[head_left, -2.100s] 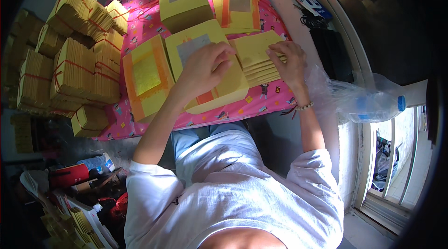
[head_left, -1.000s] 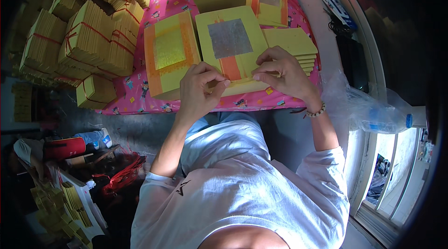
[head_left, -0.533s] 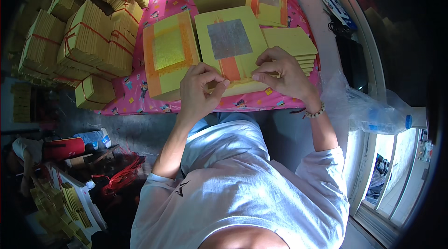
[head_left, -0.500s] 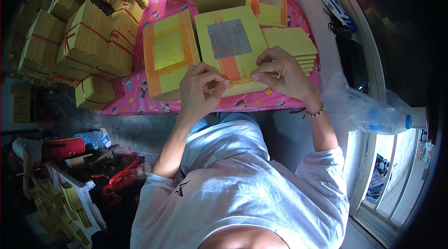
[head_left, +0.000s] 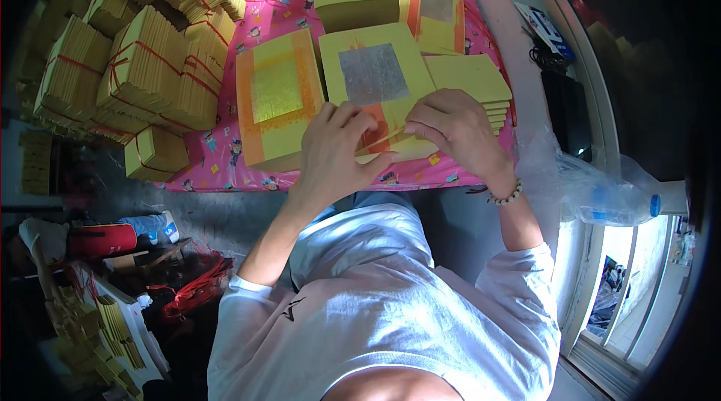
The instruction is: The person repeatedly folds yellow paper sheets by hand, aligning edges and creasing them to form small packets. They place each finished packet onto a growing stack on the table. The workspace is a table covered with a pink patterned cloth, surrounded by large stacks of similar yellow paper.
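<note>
One yellow paper stack (head_left: 417, 74), bearing a silver square (head_left: 373, 73) and an orange band (head_left: 381, 119), lay on a pink patterned worktop (head_left: 218, 168) directly under your fingers. Your right hand (head_left: 462, 131) had thumb and forefinger pinched together on a lifted paper edge (head_left: 390, 140) at the stack's near side. Your left hand (head_left: 336, 152) was partly open beside that edge, thumb spread below curled fingers; whether it touched paper could not be told. Left of those fingers sat a gold-squared stack (head_left: 276, 91); farther left, red-tied bundles (head_left: 143, 63).
</note>
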The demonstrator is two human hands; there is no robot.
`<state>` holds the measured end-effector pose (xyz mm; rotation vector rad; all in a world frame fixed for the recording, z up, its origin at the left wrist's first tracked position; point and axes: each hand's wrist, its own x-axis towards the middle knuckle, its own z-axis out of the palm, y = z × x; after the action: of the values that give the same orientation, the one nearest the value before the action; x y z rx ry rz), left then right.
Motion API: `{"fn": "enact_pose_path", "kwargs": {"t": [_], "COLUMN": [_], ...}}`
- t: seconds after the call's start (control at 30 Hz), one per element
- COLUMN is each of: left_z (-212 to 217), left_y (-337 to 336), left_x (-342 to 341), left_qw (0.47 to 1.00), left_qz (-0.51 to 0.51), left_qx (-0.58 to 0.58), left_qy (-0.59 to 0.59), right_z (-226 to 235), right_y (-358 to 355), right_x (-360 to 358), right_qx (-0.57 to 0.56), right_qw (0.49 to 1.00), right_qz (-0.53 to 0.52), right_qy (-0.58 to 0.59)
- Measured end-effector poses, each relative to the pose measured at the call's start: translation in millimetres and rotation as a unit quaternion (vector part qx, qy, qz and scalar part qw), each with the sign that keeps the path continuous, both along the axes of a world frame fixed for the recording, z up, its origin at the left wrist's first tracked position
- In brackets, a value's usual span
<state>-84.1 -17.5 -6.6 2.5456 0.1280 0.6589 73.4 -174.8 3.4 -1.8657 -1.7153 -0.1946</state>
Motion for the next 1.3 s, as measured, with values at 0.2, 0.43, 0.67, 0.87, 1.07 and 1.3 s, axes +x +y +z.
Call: {"fn": "enact_pose_path", "kwargs": {"t": [0.2,0.43,0.67,0.87,1.07,1.3], "left_z": [-1.1,10.0,1.0,-34.6,-23.5,-12.3], "left_y": [8.4,28.6,20.5,33.3,20.7,33.3], "left_x": [17.4,10.7,8.5,32.0,44.3,51.9], "left_qw": [0.999,0.986,0.876,0.92,0.903,0.892], "left_qz": [0.0,0.005,-0.143,-0.133,-0.097,-0.128], "left_qx": [0.051,-0.116,-0.451,-0.334,-0.372,-0.423], "left_qy": [0.013,-0.118,-0.096,-0.155,-0.19,-0.098], "right_z": [10.7,-29.8,-31.6,-9.4,-17.9,-9.5], "right_y": [10.6,19.1,25.9,25.3,31.7,38.8], "right_x": [0.7,16.2,13.0,1.0,5.0,5.7], "right_qx": [0.14,0.147,0.123,0.076,0.095,0.133], "right_qw": [0.986,0.873,0.867,0.865,0.908,0.863], "right_qz": [-0.063,-0.077,0.043,0.061,0.049,-0.008], "right_qy": [0.057,0.459,0.481,0.492,0.406,0.487]}}
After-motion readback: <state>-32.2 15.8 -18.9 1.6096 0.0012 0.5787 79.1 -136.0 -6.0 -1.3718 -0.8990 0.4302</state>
